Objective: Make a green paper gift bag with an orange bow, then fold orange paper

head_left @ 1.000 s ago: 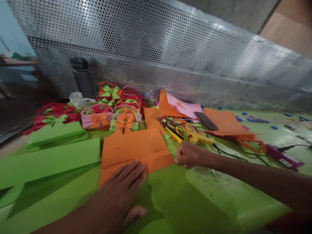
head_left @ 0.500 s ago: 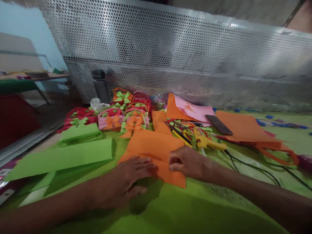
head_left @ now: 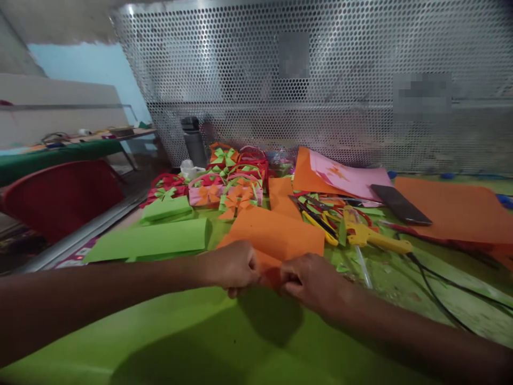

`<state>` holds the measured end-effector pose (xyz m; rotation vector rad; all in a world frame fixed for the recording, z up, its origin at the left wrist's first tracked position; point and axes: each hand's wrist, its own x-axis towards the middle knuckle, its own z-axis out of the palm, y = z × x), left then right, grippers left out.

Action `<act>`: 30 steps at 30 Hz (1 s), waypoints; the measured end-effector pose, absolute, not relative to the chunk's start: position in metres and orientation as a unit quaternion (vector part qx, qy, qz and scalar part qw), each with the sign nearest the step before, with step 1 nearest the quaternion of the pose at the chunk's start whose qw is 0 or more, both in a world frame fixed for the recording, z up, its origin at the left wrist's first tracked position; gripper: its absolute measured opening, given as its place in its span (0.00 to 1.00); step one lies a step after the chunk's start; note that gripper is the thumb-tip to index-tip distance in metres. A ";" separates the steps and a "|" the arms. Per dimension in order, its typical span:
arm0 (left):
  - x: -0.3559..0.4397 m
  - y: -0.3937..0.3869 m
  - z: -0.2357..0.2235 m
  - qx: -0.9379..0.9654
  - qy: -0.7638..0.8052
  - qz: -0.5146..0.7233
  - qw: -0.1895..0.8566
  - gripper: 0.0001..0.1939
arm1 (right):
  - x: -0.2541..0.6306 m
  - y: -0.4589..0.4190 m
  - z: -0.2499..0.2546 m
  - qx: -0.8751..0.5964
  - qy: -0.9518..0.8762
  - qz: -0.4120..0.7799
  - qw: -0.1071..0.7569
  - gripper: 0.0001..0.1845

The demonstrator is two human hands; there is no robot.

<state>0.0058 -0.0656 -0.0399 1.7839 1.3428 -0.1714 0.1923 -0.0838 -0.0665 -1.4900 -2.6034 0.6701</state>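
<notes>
A folded orange paper sheet (head_left: 276, 232) lies on the green table cover (head_left: 224, 342) in front of me. My left hand (head_left: 232, 266) and my right hand (head_left: 310, 280) both pinch its near edge, close together, fingers curled. The near edge is lifted slightly off the table between them. The paper's far part rests flat.
Folded green paper sheets (head_left: 154, 240) lie to the left. Behind are small paper baskets with bows (head_left: 224, 187), a dark bottle (head_left: 193, 141), scissors (head_left: 316, 214), a yellow glue gun (head_left: 371, 235) with its cable, a phone (head_left: 401, 204), orange and pink sheets (head_left: 452, 206), a perforated metal panel (head_left: 280, 107) and a red chair (head_left: 60, 195).
My left hand went from lying flat on the orange paper to pinching its near edge. My right hand moved left to that edge. The camera view swung left.
</notes>
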 end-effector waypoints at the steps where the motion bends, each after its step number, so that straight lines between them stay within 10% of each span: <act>1: 0.008 -0.063 -0.042 0.711 0.538 -0.080 0.445 0.16 | 0.192 -0.084 -0.067 -0.484 -0.848 0.213 0.032 0.07; 30: -0.026 -0.050 -0.047 0.643 0.620 -0.067 0.444 0.17 | 0.195 -0.086 -0.078 -0.477 -0.851 0.211 0.056 0.04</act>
